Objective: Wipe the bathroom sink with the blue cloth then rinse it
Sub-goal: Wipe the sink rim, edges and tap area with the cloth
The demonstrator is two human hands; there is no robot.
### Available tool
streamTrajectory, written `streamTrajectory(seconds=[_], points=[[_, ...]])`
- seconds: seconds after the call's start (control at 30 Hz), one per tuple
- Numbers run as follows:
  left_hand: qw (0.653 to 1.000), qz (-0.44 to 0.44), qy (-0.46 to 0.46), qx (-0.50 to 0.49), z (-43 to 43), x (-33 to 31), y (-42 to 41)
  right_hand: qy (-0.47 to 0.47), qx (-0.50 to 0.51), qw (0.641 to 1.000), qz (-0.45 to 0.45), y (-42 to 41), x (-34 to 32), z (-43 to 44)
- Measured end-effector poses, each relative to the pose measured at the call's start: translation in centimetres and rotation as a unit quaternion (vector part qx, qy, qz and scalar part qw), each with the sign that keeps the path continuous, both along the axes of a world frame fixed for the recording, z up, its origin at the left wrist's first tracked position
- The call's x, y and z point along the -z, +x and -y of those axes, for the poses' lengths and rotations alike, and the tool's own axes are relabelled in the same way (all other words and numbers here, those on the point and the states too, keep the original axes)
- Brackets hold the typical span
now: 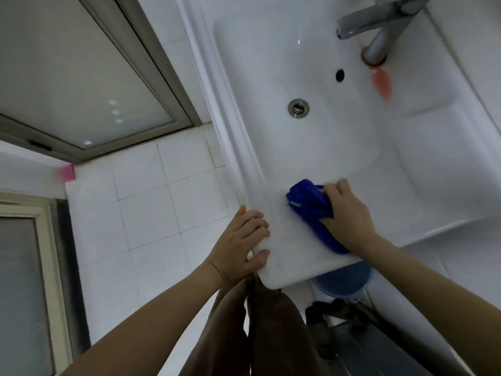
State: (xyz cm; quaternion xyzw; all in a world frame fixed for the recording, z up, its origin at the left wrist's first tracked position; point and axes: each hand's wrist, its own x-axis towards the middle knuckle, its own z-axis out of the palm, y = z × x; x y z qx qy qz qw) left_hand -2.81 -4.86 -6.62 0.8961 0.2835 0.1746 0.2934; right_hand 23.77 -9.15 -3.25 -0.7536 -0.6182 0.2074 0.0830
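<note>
The white bathroom sink point(339, 147) fills the upper right of the head view, seen tilted. Its drain point(298, 108) sits in the middle of the basin and the metal tap point(379, 25) stands at the top. The blue cloth point(309, 204) lies bunched on the flat near rim of the sink. My right hand point(348, 215) presses down on the cloth and grips it. My left hand point(241, 242) clasps the sink's near left corner, thumb on top and fingers over the edge.
A reddish stain point(381, 82) runs down from the tap's base. White wall tiles point(151, 207) and a frosted window point(76, 77) are on the left. A brown towel point(271, 329) hangs below the sink corner, and a blue round container point(341, 278) sits under the rim.
</note>
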Motion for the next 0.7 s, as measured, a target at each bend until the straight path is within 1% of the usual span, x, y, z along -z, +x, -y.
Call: streamTrajectory(seconds=[0.03,0.1,0.17,0.2,0.23,0.27,0.3,0.37,0.43,0.47,0.53,0.63,0.7], points=[[1.000,0.006,0.002,0.001,0.0,0.1,0.0,-0.013,0.033,0.999,0.026,1.8,0.0,-0.8],[1.000,0.018,0.005,0.003,0.0,0.3,0.0,-0.012,0.138,0.988,0.073,5.0,0.3,-3.1],[1.000,0.023,0.009,-0.002,0.0,0.4,0.0,0.016,0.254,0.964,0.080,6.0,0.2,-4.6],[1.000,0.027,0.009,-0.004,0.0,0.5,0.1,0.036,0.292,0.953,0.075,5.4,0.1,-4.5],[0.999,0.031,0.009,-0.005,0.1,0.5,0.2,0.049,0.303,0.949,0.069,4.1,0.0,-4.3],[0.999,0.034,0.010,-0.005,0.1,0.5,0.2,0.049,0.287,0.955,0.057,2.2,-0.1,-3.8],[0.999,0.035,0.015,-0.006,0.0,0.6,0.2,0.042,0.248,0.967,0.042,0.1,0.0,-3.2],[0.999,0.030,0.023,-0.003,0.0,0.5,0.1,0.011,0.141,0.990,0.016,-3.7,0.1,-2.1],[0.999,0.020,0.028,0.001,0.0,0.4,0.1,0.002,0.067,0.998,0.005,-4.7,0.4,-1.6],[0.999,0.015,0.029,0.002,0.0,0.3,0.1,0.005,0.054,0.999,0.001,-4.4,0.3,-1.8],[0.999,0.006,0.031,0.005,0.0,-0.1,0.0,0.003,0.081,0.997,0.001,-2.8,0.1,-2.1],[0.999,-0.024,0.031,0.013,-0.2,-0.9,-0.2,-0.009,0.188,0.981,0.039,0.1,-0.7,-1.8],[0.998,-0.056,0.031,0.023,-0.2,-1.7,-0.3,-0.029,0.229,0.971,0.065,1.3,-1.7,-1.1]])
